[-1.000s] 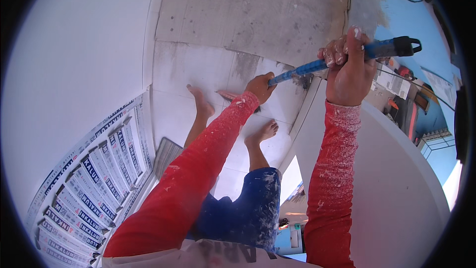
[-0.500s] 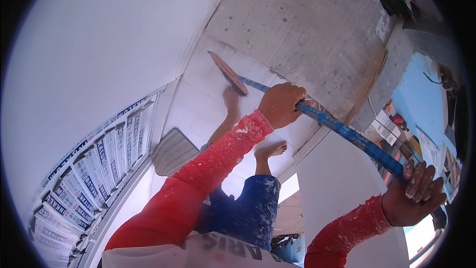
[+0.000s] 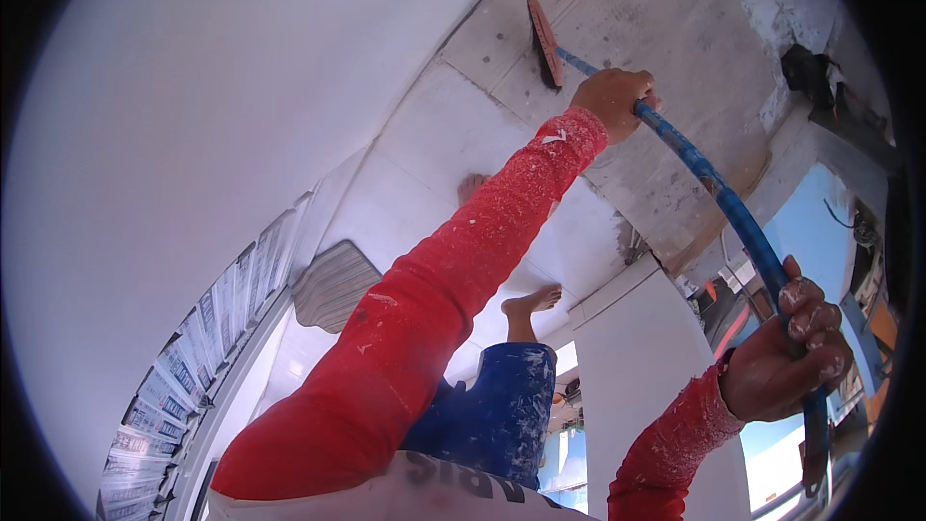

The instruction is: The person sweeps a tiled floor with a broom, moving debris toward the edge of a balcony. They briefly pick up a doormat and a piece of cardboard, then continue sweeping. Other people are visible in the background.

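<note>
A broom with a blue handle (image 3: 709, 178) runs from my right side out over the floor. My left hand (image 3: 614, 101) is wrapped round the handle a short way behind the broom head. Lower down, near the handle's end, my right hand (image 3: 786, 357) curls its whitened fingers about it. The pinkish broom head (image 3: 546, 37) with dark bristles rests on the dusty grey floor (image 3: 666, 29), close to the left wall. Both my red sleeves carry white dust. My left foot is mostly hidden behind the left forearm.
A striped grey mat (image 3: 335, 287) lies at a doorway by the white wall (image 3: 222, 68). Louvred slats with printed film (image 3: 183, 367) line the left. A white wall end (image 3: 656, 347) stands to the right. Dark objects (image 3: 815, 77) sit at the far right.
The broom head has moved forward and to the right, from the white tiles onto the grey floor. My left arm has stretched out with it, and the handle stands steeper.
</note>
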